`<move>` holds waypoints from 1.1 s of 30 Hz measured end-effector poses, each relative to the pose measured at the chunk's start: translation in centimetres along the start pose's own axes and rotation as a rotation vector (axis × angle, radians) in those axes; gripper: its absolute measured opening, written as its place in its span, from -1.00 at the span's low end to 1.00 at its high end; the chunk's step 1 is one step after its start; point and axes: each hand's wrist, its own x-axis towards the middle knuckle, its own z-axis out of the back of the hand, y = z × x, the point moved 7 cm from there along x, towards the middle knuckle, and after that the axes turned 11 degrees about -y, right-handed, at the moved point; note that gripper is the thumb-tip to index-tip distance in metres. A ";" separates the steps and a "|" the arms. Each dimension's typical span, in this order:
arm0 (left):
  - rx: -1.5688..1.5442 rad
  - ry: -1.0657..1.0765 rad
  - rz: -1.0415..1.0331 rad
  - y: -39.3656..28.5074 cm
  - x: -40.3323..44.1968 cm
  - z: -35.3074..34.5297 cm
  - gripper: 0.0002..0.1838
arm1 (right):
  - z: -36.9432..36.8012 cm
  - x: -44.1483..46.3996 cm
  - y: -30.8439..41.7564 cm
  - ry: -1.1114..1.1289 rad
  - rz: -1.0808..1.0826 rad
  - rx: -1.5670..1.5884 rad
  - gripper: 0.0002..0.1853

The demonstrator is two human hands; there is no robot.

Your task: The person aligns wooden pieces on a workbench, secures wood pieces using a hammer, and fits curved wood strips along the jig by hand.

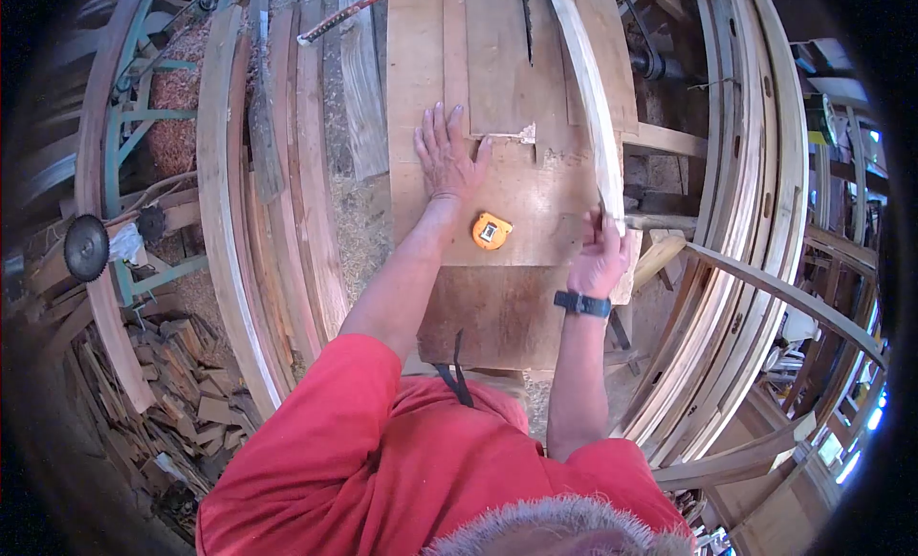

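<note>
My left hand lies flat on the plywood tabletop, fingers spread, with nothing in it. Beside its wrist sits an orange tape measure on the same plywood. My right hand, below a dark wristwatch, has its fingers closed round the near end of a long pale wood strip. That strip runs away from me along the right side of the table. A thin board with a chipped near edge lies just beyond my left fingertips.
Long planks line the left side, and tall stacked timbers stand at the right. A saw blade is at the far left, above a heap of wood offcuts. A red-handled tool lies at the top.
</note>
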 end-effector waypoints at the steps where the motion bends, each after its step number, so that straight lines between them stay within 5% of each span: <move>1: -0.005 -0.007 -0.004 -0.6 0.3 0.5 -0.13 | 1.2 -0.5 -0.1 0.009 -0.087 0.063 -0.57; 4: -0.088 -0.075 0.000 -3.6 2.2 3.0 -0.10 | 4.5 -3.6 -0.5 -0.025 -0.274 0.088 -0.65; 7: -0.533 0.187 -0.146 -9.4 2.3 1.5 -0.24 | 4.1 -8.5 0.0 0.118 -0.493 0.149 -0.60; 9: -1.020 0.578 0.425 -10.7 -0.9 -2.9 -0.35 | 5.2 -10.5 -1.6 0.172 -0.469 0.059 -0.57; 14: -0.857 0.539 0.477 -12.2 -1.2 -0.4 -0.54 | 4.5 -13.6 -3.7 0.255 -0.349 -0.356 -0.48; 16: -0.920 0.582 0.502 -10.9 -1.6 -0.9 -0.60 | 2.1 -14.8 -3.6 0.579 -0.370 -0.299 -0.41; 19: -1.134 0.764 0.617 -9.3 -1.7 2.0 -0.61 | 1.5 -10.8 0.3 0.540 -0.089 -0.956 -0.66; 20: -1.232 0.833 0.679 -9.1 -1.6 3.8 -0.60 | 2.3 -7.8 0.2 0.455 0.158 -0.847 -0.66; 23: -1.234 1.010 0.655 -6.9 -1.7 6.8 -0.49 | -3.2 -3.6 7.2 0.372 0.962 -1.036 -0.44; 25: -1.246 1.147 0.579 -5.6 -2.8 7.9 -0.43 | -7.0 -1.4 10.0 0.436 1.190 -1.087 -0.23; 31: -1.083 1.396 0.502 -3.0 -3.7 10.6 -0.38 | -14.3 0.3 11.2 0.674 1.492 -1.314 -0.14; 33: -1.034 1.482 0.375 -2.2 -3.6 10.9 -0.36 | -13.9 0.7 7.9 1.039 1.476 -1.557 -0.23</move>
